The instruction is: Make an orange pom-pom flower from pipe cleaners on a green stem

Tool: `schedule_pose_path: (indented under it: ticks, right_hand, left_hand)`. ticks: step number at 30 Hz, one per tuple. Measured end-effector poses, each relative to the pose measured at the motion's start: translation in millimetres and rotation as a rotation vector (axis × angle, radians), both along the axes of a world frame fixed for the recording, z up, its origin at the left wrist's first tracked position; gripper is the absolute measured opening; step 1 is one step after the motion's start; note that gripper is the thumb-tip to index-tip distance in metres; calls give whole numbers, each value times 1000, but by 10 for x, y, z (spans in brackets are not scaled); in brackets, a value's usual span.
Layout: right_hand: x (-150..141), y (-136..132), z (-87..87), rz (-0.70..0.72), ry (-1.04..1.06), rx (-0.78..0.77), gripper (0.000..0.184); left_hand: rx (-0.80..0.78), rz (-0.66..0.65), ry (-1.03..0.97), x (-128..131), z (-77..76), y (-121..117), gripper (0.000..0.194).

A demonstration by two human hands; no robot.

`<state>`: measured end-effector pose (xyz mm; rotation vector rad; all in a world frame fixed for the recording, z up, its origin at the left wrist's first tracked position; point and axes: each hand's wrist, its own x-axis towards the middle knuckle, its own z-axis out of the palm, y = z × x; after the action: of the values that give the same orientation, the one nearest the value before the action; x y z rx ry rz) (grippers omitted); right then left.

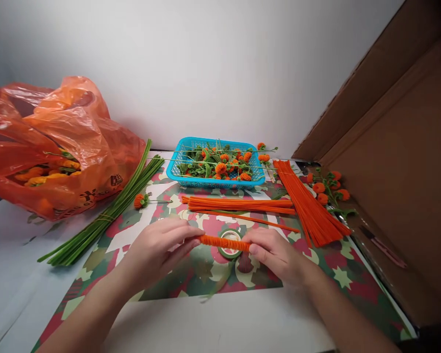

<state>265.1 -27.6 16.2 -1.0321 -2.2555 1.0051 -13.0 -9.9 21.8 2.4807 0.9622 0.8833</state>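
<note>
Left hand [165, 241]: pinching the left end of the orange coil [224, 242].
Coil's axis: running almost straight left to right, over the tape roll [230, 254].
Coil's look: showing fuzzy, tight ridges.
Right hand [274, 251]: gripping the right end, its tip seemingly hidden.

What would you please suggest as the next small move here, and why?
Perhaps bend the ribbed orange coil into a ring: the left hand and right hand hold it nearly straight by its ends, while the orange flower heads in the blue plastic basket look round and ribbed.
</note>
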Motion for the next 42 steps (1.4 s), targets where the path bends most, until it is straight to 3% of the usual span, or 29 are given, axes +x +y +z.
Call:
schedule_pose_path:
  ticks: [3,6,9,12,16,19,23,25,28,31,36,40,42]
  right_hand:
    - [-48,-18,53,-55,19,-80,37]
    - [-157,-58,92,-46,-82,-43,28]
    - [-258,-96,98,-29,-157,-57,30]
    - [-304,-116,57,-26,-91,-89,28]
    - [-318,-133,-41,-69,52,-53,23]
    - [-338,-150,-101,-93,87,-13,22]
    - [-374,-174,-141,-106,78,48,24]
    - [-385,-186,-142,-68,90,14,25]
    - [-396,-201,-117,27,161,-144,23]
    - [-420,-215,-95,9,200,-211,25]
    - [-498,-245,-177,-145,119,-29,24]
    - [-557,-284,-244,-240,92,192,22]
    - [-559,-292,-217,-254,135,181,22]
  left_hand:
    - [291,-31,31,16,-60,-27,17]
    - [312,-40,55,43,-93,-52,22]
    - [237,-62,33,77,-105,-71,24]
    - [169,-66,-31,110,-120,-91,23]
    - [43,113,-234,154,-161,-127,35]
    - [-177,222,-396,192,-180,-154,46]
    - [-550,118,-414,260,-177,-198,31]
    - [-651,49,-413,296,-180,-220,20]
    - [-672,-36,-459,338,-193,-233,16]
    - [-671,-14,-526,368,-197,-226,13]
    - [-739,185,-526,440,-177,-248,20]
    - [-847,224,-596,479,-166,-272,24]
    - [-833,220,-618,472,-162,-268,22]
